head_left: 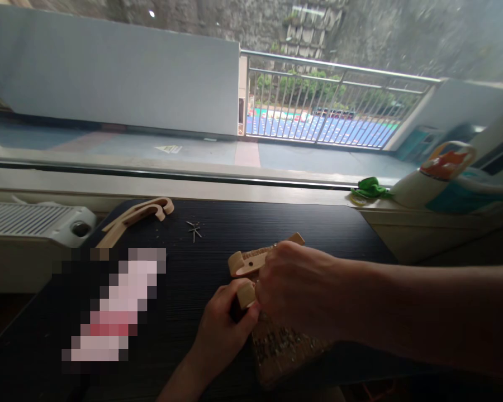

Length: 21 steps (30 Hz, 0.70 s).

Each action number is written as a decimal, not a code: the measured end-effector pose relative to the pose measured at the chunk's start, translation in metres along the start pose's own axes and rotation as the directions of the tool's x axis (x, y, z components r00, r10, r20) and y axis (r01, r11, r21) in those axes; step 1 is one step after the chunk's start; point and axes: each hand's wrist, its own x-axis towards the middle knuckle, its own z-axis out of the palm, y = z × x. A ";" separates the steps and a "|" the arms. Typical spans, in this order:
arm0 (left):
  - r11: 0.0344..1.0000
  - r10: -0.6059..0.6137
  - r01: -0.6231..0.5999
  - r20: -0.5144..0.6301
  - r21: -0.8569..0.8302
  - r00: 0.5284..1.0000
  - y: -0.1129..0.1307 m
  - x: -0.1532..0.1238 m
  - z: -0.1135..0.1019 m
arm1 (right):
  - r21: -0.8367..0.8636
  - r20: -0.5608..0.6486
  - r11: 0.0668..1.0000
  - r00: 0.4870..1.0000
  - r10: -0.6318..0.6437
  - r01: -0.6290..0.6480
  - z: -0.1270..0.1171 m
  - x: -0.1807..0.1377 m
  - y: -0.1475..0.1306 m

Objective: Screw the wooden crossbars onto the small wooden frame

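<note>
Both hands meet over a light wooden cut-out assembly near the middle of the dark table. My left hand is closed around a small wooden piece at its lower end. My right hand is curled over the assembly from the right, fingers closed on it, and hides most of it. Under the hands lies a brown speckled board.
A curved wooden piece lies at the table's back left, with a few small nails beside it. A blurred-out patch covers the left of the table. A white radiator, a green cloth and a bag line the window sill.
</note>
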 end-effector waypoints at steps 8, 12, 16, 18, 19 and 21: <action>0.998 0.023 -0.022 -0.020 0.056 1.000 0.002 -0.001 0.000 | 0.196 0.178 0.923 0.938 0.298 -0.330 -0.011 0.007 0.007; 0.999 0.023 -0.022 -0.023 0.044 0.999 0.002 -0.002 -0.001 | 0.160 0.173 0.950 0.955 0.242 -0.270 -0.018 0.009 0.004; 1.000 0.018 -0.018 -0.032 0.015 0.999 0.001 -0.003 -0.001 | -0.009 0.170 0.996 0.981 0.094 -0.094 -0.026 0.011 -0.004; 1.000 0.009 -0.009 -0.025 -0.007 1.000 0.001 -0.003 -0.002 | -0.104 0.174 0.994 0.984 0.035 -0.017 -0.027 0.012 -0.007; 1.000 0.007 -0.008 -0.019 -0.018 1.000 0.002 -0.003 -0.002 | -0.132 0.174 0.991 0.985 0.007 0.016 -0.026 0.012 -0.007; 0.999 0.012 -0.013 -0.014 -0.039 1.000 0.003 -0.002 -0.003 | -0.140 0.175 0.986 0.983 -0.060 0.085 -0.022 0.012 -0.007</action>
